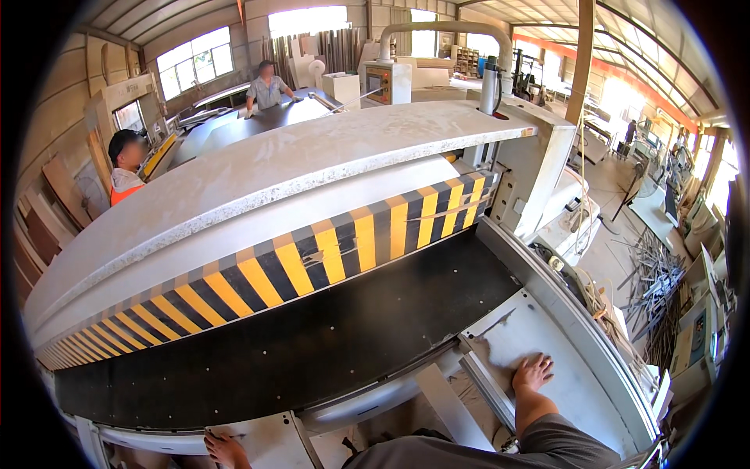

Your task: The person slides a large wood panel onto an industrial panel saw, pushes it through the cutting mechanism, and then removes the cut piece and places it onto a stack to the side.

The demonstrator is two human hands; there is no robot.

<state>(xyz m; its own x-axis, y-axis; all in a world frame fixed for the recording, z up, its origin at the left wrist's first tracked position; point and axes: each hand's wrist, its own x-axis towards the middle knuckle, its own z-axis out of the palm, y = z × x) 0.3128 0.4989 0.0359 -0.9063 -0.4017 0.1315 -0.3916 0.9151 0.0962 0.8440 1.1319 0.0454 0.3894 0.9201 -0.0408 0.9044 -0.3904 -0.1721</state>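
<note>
My right hand (533, 372) lies open on a pale metal side table (574, 356) at the machine's near right, its palm down and fingers stretched out. At the lower left, my left hand (224, 449) rests on the edge of a smaller pale metal plate (262, 438), partly cut off by the picture's rim. Its fingers lie on the surface and nothing shows in them. Beyond both hands runs a long black machine bed (297, 356) dotted with small pale spots. Over the bed stretches a large pale machine beam (258, 187) with a yellow and black striped guard (328, 252).
A metal rail (488, 391) and gaps lie between the plates in front of me. Across the machine, one person (269, 90) leans over a dark sheet; another person (125, 164) stands at the left. Thin offcut strips (656, 273) are heaped on the floor at right.
</note>
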